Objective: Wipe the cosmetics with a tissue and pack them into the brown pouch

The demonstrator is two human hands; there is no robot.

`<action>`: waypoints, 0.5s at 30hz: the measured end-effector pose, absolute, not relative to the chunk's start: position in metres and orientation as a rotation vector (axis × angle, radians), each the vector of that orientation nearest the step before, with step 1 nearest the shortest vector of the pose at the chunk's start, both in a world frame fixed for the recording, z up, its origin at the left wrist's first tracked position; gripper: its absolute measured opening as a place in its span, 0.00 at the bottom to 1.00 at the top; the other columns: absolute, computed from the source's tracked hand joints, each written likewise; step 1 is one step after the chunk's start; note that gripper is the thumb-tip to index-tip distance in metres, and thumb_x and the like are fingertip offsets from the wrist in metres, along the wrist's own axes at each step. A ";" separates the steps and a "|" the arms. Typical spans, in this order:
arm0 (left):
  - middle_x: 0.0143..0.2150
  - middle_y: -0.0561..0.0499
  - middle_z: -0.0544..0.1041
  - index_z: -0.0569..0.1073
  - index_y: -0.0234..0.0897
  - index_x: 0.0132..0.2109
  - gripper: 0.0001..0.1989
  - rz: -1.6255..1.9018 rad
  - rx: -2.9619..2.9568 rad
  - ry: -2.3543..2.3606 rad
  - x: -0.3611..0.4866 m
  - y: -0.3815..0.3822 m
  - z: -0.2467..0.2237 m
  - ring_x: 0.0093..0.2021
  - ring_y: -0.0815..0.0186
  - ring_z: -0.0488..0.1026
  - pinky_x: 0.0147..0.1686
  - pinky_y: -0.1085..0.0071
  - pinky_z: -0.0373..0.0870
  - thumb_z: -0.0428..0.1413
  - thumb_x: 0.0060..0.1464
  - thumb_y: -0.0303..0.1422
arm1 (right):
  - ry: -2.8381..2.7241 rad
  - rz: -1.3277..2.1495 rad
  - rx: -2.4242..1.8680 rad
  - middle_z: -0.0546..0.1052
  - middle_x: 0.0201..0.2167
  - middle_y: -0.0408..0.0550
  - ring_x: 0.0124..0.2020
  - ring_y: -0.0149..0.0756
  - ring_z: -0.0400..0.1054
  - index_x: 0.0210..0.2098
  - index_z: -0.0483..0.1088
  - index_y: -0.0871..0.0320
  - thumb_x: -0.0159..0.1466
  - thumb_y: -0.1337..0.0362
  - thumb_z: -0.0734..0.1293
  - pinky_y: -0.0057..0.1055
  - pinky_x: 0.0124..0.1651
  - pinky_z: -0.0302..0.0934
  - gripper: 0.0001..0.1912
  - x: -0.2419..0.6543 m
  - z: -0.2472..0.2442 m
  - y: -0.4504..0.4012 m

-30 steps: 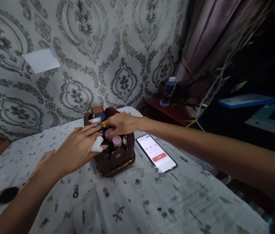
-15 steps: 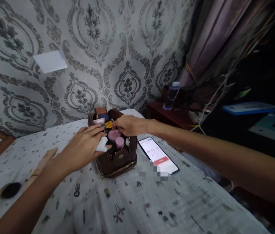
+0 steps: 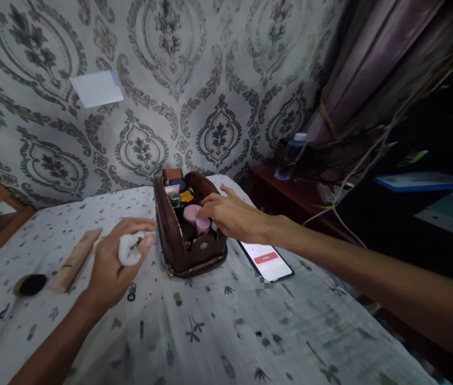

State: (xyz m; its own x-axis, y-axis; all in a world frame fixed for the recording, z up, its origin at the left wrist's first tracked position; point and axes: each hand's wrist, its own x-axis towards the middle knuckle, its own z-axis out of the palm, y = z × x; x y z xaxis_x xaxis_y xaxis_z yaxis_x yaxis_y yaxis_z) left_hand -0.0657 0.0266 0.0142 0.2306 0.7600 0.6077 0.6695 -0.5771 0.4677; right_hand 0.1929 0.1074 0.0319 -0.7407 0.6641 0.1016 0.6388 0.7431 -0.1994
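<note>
My left hand (image 3: 116, 259) is closed round a crumpled white wad (image 3: 130, 249), perhaps tissue or cotton, just left of a brown bag (image 3: 192, 262). The bag stands unzipped on the patterned white sheet. Inside it I see two round pink containers (image 3: 191, 213), a yellow packet (image 3: 186, 196), a green-topped item (image 3: 175, 200) and a dark blue round item (image 3: 177, 185). Over the bag's right rim reaches my right hand (image 3: 230, 214), its fingertips at the pink containers and one finger lifted apart. Its thumb is hidden, and nothing shows in its grasp.
A lit phone (image 3: 267, 259) lies right of the bag. Left of my left hand are a beige tube (image 3: 76, 260) and a dark round item (image 3: 31, 285). A water bottle (image 3: 291, 156) stands on the dark red table (image 3: 264, 174), near loose cables.
My left hand has drawn back left from over the bag with the white wad. My right hand has pulled slightly back towards the bag's right rim. The view has shifted a little.
</note>
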 end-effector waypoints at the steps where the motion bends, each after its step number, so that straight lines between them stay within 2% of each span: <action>1: 0.45 0.45 0.80 0.73 0.39 0.42 0.08 1.275 2.317 1.410 -0.069 0.020 0.008 0.47 0.59 0.77 0.46 0.63 0.75 0.51 0.65 0.35 | -2.769 0.218 -1.028 0.78 0.43 0.50 0.56 0.45 0.67 0.35 0.76 0.57 0.55 0.82 0.60 0.53 0.64 0.43 0.19 0.195 0.029 0.104; 5: 0.41 0.46 0.81 0.75 0.39 0.40 0.11 1.232 2.152 1.470 -0.083 0.000 -0.018 0.41 0.60 0.78 0.39 0.66 0.76 0.50 0.65 0.37 | -2.730 0.230 -1.003 0.78 0.43 0.49 0.53 0.43 0.68 0.37 0.76 0.56 0.53 0.83 0.59 0.55 0.66 0.40 0.23 0.197 0.023 0.102; 9: 0.33 0.50 0.79 0.76 0.39 0.40 0.12 1.119 2.054 1.566 -0.099 -0.016 -0.041 0.29 0.66 0.75 0.29 0.71 0.72 0.50 0.66 0.39 | -2.734 0.250 -1.029 0.79 0.43 0.50 0.50 0.42 0.70 0.37 0.76 0.57 0.54 0.83 0.59 0.52 0.65 0.43 0.22 0.195 0.021 0.105; 11: 0.33 0.50 0.79 0.76 0.39 0.40 0.13 1.058 2.010 1.600 -0.107 -0.023 -0.050 0.29 0.65 0.75 0.29 0.71 0.72 0.50 0.66 0.41 | -2.732 0.239 -1.050 0.79 0.43 0.50 0.50 0.43 0.71 0.39 0.76 0.56 0.54 0.83 0.59 0.52 0.65 0.44 0.23 0.194 0.020 0.107; 15: 0.38 0.47 0.81 0.75 0.40 0.38 0.14 1.031 1.975 1.610 -0.117 -0.028 -0.065 0.37 0.60 0.78 0.34 0.68 0.76 0.49 0.65 0.41 | -2.700 0.189 -1.046 0.80 0.44 0.51 0.51 0.44 0.72 0.41 0.77 0.55 0.54 0.81 0.59 0.53 0.66 0.46 0.23 0.194 0.015 0.111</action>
State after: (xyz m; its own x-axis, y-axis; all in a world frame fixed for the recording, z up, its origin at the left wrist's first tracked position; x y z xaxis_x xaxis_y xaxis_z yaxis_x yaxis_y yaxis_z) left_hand -0.1166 -0.0282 -0.0654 0.0693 0.9532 0.2942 0.6656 -0.2638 0.6981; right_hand 0.1944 0.1105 0.0145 -0.7155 0.6765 0.1745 0.6456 0.7356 -0.2051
